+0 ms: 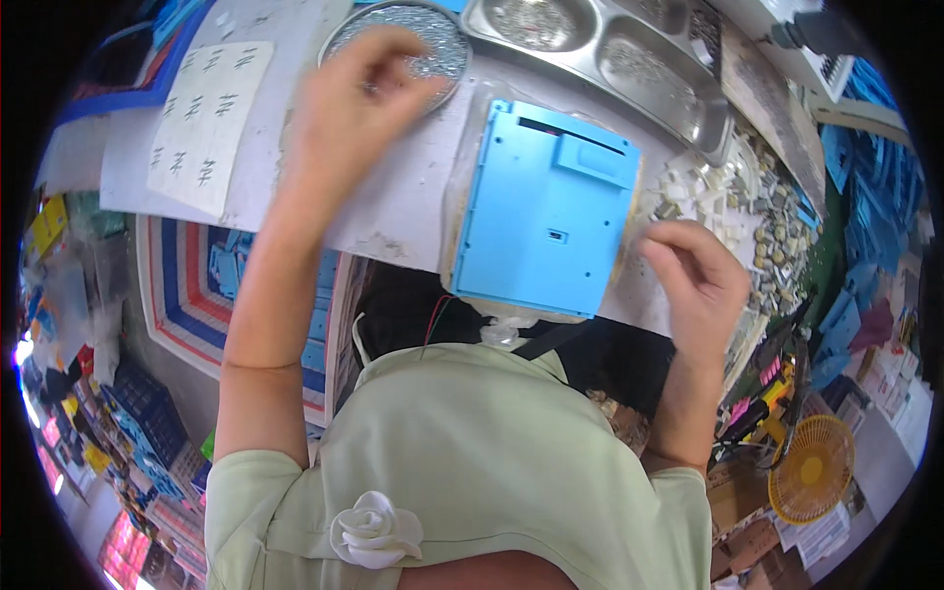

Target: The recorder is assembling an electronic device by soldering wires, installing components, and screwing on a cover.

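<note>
A light-blue rectangular plastic housing lies on a padded base at the table's front edge, with a slot and raised block near its top and a small opening lower down. My left hand is over a round metal dish of small shiny pieces, likely screws. Its fingers are curved and smeared by motion, so their grip is unclear. My right hand is just right of the housing, apart from it, its thumb and fingers curled together; whatever they hold, if anything, is hidden. Beside it are loose white plastic pieces.
A steel compartment tray with small parts stands behind the housing. Small metallic parts are heaped at right. A paper sheet with handwritten marks lies at left. Below it, a striped box holds blue pieces. A yellow round basket is lower right.
</note>
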Demonstrator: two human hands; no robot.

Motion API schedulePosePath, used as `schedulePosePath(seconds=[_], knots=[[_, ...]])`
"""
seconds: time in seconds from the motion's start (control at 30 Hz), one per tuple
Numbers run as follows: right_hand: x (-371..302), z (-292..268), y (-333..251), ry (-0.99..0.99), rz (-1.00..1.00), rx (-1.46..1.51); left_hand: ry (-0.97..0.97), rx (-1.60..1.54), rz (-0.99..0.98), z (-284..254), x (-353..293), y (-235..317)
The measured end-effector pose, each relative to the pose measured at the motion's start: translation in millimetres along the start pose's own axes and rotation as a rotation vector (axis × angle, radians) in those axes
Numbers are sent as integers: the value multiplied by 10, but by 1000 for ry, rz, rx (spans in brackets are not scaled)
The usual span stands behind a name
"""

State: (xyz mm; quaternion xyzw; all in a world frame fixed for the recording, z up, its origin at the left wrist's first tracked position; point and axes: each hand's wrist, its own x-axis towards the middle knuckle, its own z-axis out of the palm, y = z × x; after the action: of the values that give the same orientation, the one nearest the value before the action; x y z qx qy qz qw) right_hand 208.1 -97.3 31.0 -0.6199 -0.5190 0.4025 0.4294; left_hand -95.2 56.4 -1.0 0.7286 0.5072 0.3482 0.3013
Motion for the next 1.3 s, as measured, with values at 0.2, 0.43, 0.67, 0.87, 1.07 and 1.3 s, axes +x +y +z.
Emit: schedulePosePath(seconds=[0.2, 0.43, 0.67, 0.87, 1.07, 1.3], knots=[[163, 190, 46, -30, -291, -385, -36, 503, 230, -235, 37, -357], [173, 163, 82, -79, -129, -239, 76, 204, 184, -142, -32, -67], [68, 102, -104, -93, -478, -311, -377, -330, 277, 383, -479, 901], [-158, 279, -184, 120, -708, -231, -706, -919, -469, 307, -600, 1140], [-187, 279, -224, 59, -703, -249, -640, -706, -199, 200, -539, 977], [-62, 148, -69, -122, -571, -597, -15, 664, 333, -163, 138, -281]])
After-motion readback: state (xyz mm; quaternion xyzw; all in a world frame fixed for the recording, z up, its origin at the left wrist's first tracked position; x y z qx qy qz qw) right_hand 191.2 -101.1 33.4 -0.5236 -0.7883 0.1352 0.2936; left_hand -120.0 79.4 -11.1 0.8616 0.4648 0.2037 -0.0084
